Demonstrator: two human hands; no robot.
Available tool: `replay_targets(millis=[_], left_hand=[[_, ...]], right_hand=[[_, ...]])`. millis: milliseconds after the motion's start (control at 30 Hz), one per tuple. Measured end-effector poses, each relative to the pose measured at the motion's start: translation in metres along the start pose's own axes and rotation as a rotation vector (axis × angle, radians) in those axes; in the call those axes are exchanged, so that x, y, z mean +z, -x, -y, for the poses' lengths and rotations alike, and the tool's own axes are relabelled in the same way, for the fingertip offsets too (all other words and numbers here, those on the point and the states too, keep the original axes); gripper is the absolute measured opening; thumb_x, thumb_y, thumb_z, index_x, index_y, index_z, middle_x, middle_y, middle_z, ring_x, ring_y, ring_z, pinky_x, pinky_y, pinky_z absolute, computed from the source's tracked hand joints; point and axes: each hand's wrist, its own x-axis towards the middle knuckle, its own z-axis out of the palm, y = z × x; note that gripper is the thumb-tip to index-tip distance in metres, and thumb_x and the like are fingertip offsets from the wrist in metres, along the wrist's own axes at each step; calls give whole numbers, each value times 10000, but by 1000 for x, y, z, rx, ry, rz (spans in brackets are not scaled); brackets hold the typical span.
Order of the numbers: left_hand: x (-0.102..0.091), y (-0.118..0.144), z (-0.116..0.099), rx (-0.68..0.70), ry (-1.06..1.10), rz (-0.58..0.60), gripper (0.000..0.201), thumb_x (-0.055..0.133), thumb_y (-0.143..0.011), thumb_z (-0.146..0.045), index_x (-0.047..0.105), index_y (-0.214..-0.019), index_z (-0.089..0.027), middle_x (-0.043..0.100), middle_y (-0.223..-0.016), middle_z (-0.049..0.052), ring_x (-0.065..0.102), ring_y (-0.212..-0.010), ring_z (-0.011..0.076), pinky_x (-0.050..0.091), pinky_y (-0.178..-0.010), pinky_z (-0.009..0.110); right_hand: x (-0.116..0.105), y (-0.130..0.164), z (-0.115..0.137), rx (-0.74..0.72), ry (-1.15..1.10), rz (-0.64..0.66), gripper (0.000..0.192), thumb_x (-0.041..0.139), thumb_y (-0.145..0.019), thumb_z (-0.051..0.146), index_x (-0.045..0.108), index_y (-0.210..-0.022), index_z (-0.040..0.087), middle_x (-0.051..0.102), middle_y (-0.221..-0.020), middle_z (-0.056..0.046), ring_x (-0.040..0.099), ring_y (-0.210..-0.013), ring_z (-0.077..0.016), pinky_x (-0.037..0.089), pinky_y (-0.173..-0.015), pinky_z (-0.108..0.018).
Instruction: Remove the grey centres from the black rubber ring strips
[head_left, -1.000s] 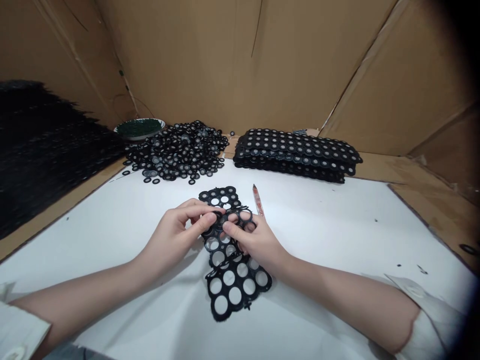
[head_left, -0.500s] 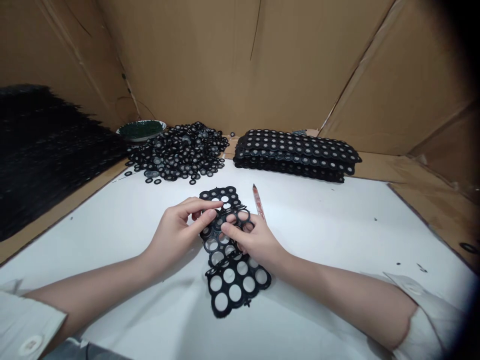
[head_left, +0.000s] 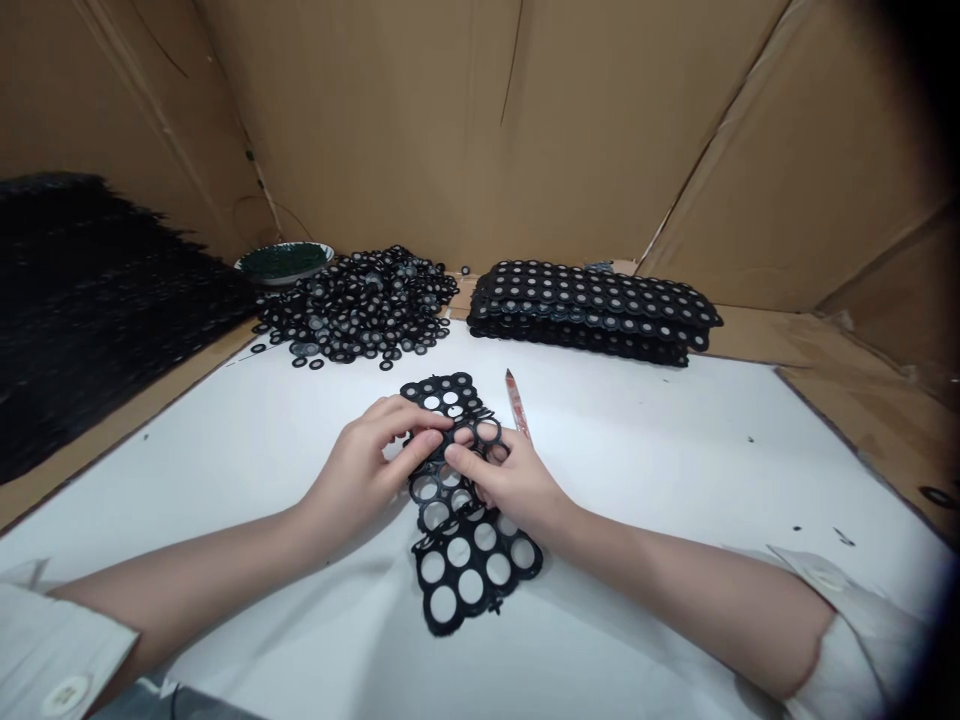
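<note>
- Head view: my left hand [head_left: 358, 478] and right hand [head_left: 514, 483] meet over a black punched strip [head_left: 461, 500] lying flat on the white sheet [head_left: 660, 470], at the middle of the picture.
- The strip's long axis runs from 12 o'clock to 6 o'clock, tilted slightly; its far end points toward the pile of loose black rings [head_left: 360, 305] at 11 o'clock, its near end toward me.
- My left thumb and forefinger are pinched together on the strip's middle rings; my right fingers press on the same spot, curled and clamped on the strip.
- A red pen [head_left: 514, 400] lies just beside my right hand at 1 o'clock, its long axis nearly parallel to the strip.
- At 1 o'clock, farther off, sits a stack of filled black strips [head_left: 592, 305]; a green dish [head_left: 283, 262] stands at 10 o'clock beside the rings.
- Cardboard walls [head_left: 450, 120] close the back.
</note>
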Motion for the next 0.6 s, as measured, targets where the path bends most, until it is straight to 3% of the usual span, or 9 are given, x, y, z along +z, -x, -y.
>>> replay_targets(millis=[133, 233, 300, 467, 600], left_hand=[[-1, 4, 2, 150, -109, -99, 141, 429, -836, -213, 560, -889, -205, 568, -833, 15, 521, -813, 144, 423, -729, 272], [-6, 4, 3, 113, -146, -297, 117, 422, -838, -201, 511, -914, -202, 581, -842, 12, 538, -771, 130, 438, -671, 246], [-7, 3, 5, 110, -206, -358, 112, 440, -833, -207, 512, -918, -201, 597, -840, 6, 548, -753, 124, 440, -636, 228], [1, 2, 10, 256, -286, -143, 152, 457, -829, -212, 557, -937, -175, 614, -785, 15, 560, -719, 119, 445, -658, 228], [3, 5, 8, 179, -178, 22, 233, 392, -861, -239, 559, -1009, -174, 621, -839, 33, 568, -750, 122, 447, -676, 236]], right_hand=[[0, 0, -4, -11, -11, -19, 220, 639, -657, 317, 510, -777, 183, 520, -705, 28, 533, -666, -96, 448, -643, -238], [0, -1, -7, -9, 26, -38, 223, 643, -650, 325, 511, -759, 183, 501, -653, 41, 516, -622, -92, 436, -642, -248], [-1, -1, -7, 6, 45, -47, 234, 647, -643, 338, 508, -750, 184, 486, -616, 53, 497, -577, -85, 425, -608, -242], [0, 0, -3, 2, 22, -11, 227, 624, -665, 368, 496, -720, 189, 499, -603, 52, 498, -562, -87, 418, -568, -229], [1, 0, -5, -33, -5, 10, 222, 614, -681, 366, 499, -718, 180, 528, -660, 35, 527, -645, -95, 434, -650, -240]])
